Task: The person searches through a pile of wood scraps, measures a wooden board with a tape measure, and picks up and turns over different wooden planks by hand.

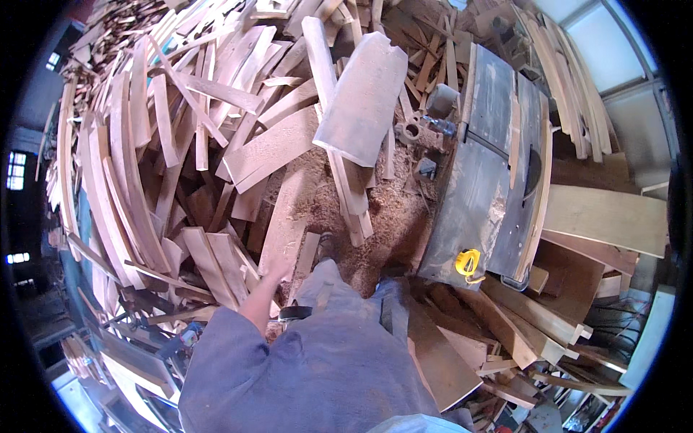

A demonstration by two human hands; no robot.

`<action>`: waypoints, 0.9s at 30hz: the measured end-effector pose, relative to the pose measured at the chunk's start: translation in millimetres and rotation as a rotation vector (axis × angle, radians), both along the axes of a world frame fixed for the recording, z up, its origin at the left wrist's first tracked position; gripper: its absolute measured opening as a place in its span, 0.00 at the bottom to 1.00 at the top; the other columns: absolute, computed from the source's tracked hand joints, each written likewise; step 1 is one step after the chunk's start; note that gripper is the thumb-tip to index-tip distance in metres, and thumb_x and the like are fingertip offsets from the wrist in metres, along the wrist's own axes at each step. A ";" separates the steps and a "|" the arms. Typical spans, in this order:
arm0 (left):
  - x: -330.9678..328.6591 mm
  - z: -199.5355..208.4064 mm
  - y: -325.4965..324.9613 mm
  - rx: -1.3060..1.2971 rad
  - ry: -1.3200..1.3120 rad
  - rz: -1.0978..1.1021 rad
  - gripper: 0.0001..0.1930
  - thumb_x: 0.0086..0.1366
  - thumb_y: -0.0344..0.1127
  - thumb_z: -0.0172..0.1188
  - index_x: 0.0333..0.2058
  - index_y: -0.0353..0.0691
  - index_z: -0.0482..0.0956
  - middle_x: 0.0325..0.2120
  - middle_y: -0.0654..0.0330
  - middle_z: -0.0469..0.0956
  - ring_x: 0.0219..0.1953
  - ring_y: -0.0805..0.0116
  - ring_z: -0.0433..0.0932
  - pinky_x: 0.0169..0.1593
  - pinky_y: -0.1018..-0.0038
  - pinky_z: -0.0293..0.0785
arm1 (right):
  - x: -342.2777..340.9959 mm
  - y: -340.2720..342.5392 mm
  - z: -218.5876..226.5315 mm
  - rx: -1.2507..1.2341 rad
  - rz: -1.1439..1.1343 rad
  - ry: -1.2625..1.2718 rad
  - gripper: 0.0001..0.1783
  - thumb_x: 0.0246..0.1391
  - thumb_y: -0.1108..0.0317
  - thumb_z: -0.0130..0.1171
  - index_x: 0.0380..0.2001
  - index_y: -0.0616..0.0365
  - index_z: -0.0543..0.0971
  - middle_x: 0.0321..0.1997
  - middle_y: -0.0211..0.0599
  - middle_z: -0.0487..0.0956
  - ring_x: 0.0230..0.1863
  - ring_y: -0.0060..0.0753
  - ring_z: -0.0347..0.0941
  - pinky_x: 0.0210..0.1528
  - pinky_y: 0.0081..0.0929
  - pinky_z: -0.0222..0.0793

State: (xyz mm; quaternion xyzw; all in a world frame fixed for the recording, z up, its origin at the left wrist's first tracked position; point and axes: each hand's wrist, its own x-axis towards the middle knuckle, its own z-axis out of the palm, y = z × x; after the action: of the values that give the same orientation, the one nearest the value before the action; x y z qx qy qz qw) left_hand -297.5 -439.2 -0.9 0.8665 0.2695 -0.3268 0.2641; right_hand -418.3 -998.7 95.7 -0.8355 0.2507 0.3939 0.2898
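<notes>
My left forearm reaches forward from a dark sleeve. My left hand [279,265] is beside the near part of a long pale plank [287,220] that slopes down to the floor. The hand blends with the wood, so I cannot tell whether its fingers grip or only touch it. A short narrow offcut [307,254] lies just right of the hand, near my shoe [326,245]. No part of my right hand shows. A yellow tape measure [468,265] rests on the near end of a metal-topped woodworking machine [462,209] at my right.
Long strips and boards [130,173] are heaped at the left. A wide dusty board [363,101] lies on the pile ahead. Sawdust [393,206] covers the floor between pile and machine. Planks [603,216] stack beyond the machine; more boards [444,361] lie at the near right.
</notes>
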 end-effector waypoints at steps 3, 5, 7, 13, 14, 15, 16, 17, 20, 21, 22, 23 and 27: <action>-16.7 11.8 51.8 0.078 0.054 0.085 0.17 0.63 0.40 0.53 0.45 0.36 0.82 0.42 0.40 0.82 0.47 0.41 0.81 0.51 0.52 0.77 | 38.0 24.3 39.0 0.051 -0.053 -0.031 0.24 0.59 0.53 0.57 0.44 0.65 0.84 0.41 0.50 0.85 0.42 0.44 0.81 0.44 0.42 0.73; -19.5 17.9 57.1 0.109 -0.033 0.228 0.20 0.61 0.47 0.56 0.43 0.39 0.83 0.41 0.41 0.82 0.48 0.42 0.80 0.51 0.51 0.76 | 48.6 35.9 58.1 0.099 -0.102 -0.043 0.25 0.59 0.51 0.56 0.44 0.64 0.84 0.41 0.44 0.85 0.42 0.37 0.80 0.44 0.39 0.73; -6.4 19.7 54.5 0.083 -0.025 0.221 0.19 0.61 0.45 0.57 0.43 0.38 0.82 0.40 0.41 0.82 0.47 0.41 0.80 0.49 0.53 0.77 | 52.3 34.4 50.7 0.101 -0.168 -0.036 0.26 0.61 0.50 0.56 0.44 0.65 0.84 0.40 0.36 0.85 0.39 0.29 0.78 0.42 0.37 0.72; -1.5 5.6 -4.3 -0.144 -0.159 0.220 0.20 0.56 0.41 0.61 0.44 0.34 0.81 0.36 0.45 0.83 0.41 0.48 0.82 0.47 0.58 0.78 | 70.8 28.5 31.8 0.090 -0.013 -0.021 0.25 0.61 0.51 0.56 0.44 0.64 0.84 0.39 0.35 0.84 0.39 0.29 0.77 0.42 0.36 0.72; 6.8 12.2 -25.0 -0.155 -0.168 0.228 0.20 0.56 0.41 0.61 0.44 0.34 0.81 0.36 0.45 0.83 0.41 0.48 0.82 0.47 0.58 0.78 | 70.5 19.3 29.7 0.074 0.015 -0.023 0.25 0.61 0.51 0.56 0.44 0.64 0.84 0.39 0.36 0.84 0.39 0.29 0.77 0.42 0.37 0.72; 12.4 20.9 -45.1 -0.233 -0.190 0.309 0.19 0.55 0.41 0.62 0.42 0.34 0.80 0.34 0.45 0.82 0.40 0.49 0.82 0.46 0.59 0.78 | 74.0 12.0 24.3 0.062 0.051 -0.023 0.25 0.61 0.51 0.56 0.44 0.64 0.84 0.39 0.36 0.84 0.39 0.30 0.78 0.42 0.37 0.72; 11.2 23.8 -56.3 -0.298 -0.213 0.396 0.19 0.54 0.41 0.63 0.40 0.33 0.80 0.33 0.45 0.82 0.38 0.50 0.82 0.44 0.59 0.77 | 79.8 5.4 26.4 0.061 0.080 -0.024 0.24 0.61 0.52 0.55 0.44 0.64 0.84 0.39 0.36 0.84 0.39 0.30 0.78 0.42 0.37 0.72; 10.6 26.8 -63.2 -0.292 -0.223 0.413 0.19 0.54 0.41 0.63 0.40 0.33 0.80 0.33 0.45 0.82 0.38 0.50 0.82 0.44 0.59 0.77 | 85.4 0.5 27.1 0.064 0.111 -0.027 0.24 0.61 0.52 0.55 0.44 0.64 0.84 0.39 0.37 0.84 0.39 0.31 0.78 0.42 0.37 0.72; -15.4 20.7 -90.8 -0.377 -0.201 0.527 0.19 0.55 0.42 0.63 0.40 0.34 0.79 0.32 0.45 0.81 0.37 0.48 0.81 0.43 0.58 0.76 | 108.6 -19.9 34.8 0.058 0.210 -0.026 0.24 0.61 0.52 0.55 0.44 0.64 0.84 0.39 0.38 0.84 0.40 0.32 0.78 0.42 0.37 0.72; -34.7 5.8 -94.2 -0.315 -0.257 0.533 0.21 0.54 0.44 0.62 0.41 0.32 0.79 0.30 0.48 0.82 0.33 0.50 0.81 0.40 0.59 0.77 | 119.8 -26.4 38.3 0.059 0.238 -0.034 0.24 0.61 0.52 0.55 0.44 0.63 0.84 0.39 0.38 0.84 0.40 0.32 0.78 0.42 0.37 0.72; -46.5 -0.5 -92.5 -0.256 -0.313 0.536 0.23 0.54 0.45 0.61 0.42 0.31 0.79 0.29 0.52 0.82 0.30 0.52 0.81 0.37 0.60 0.78 | 131.0 -34.2 39.7 0.051 0.265 -0.042 0.24 0.61 0.53 0.55 0.44 0.63 0.84 0.39 0.38 0.84 0.40 0.33 0.78 0.42 0.37 0.72; -41.5 8.2 -97.7 -0.256 -0.321 0.533 0.23 0.54 0.45 0.61 0.42 0.31 0.79 0.29 0.52 0.82 0.30 0.52 0.81 0.37 0.60 0.78 | 139.1 -48.2 39.5 0.030 0.273 -0.049 0.23 0.61 0.53 0.55 0.44 0.63 0.84 0.39 0.39 0.84 0.40 0.33 0.78 0.42 0.38 0.72; -65.0 33.2 -120.6 -0.045 -0.106 0.447 0.22 0.50 0.37 0.61 0.43 0.30 0.80 0.32 0.46 0.83 0.35 0.54 0.84 0.42 0.61 0.79 | 179.3 -89.9 43.9 -0.036 0.323 -0.079 0.23 0.61 0.54 0.55 0.44 0.63 0.84 0.39 0.40 0.84 0.40 0.35 0.78 0.42 0.38 0.73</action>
State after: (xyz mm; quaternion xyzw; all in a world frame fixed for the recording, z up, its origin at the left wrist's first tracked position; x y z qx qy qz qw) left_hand -362.5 -559.8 32.3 0.7952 0.4331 -0.2201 0.3629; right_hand -239.0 -1088.5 139.5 -0.8848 0.1084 0.3976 0.2174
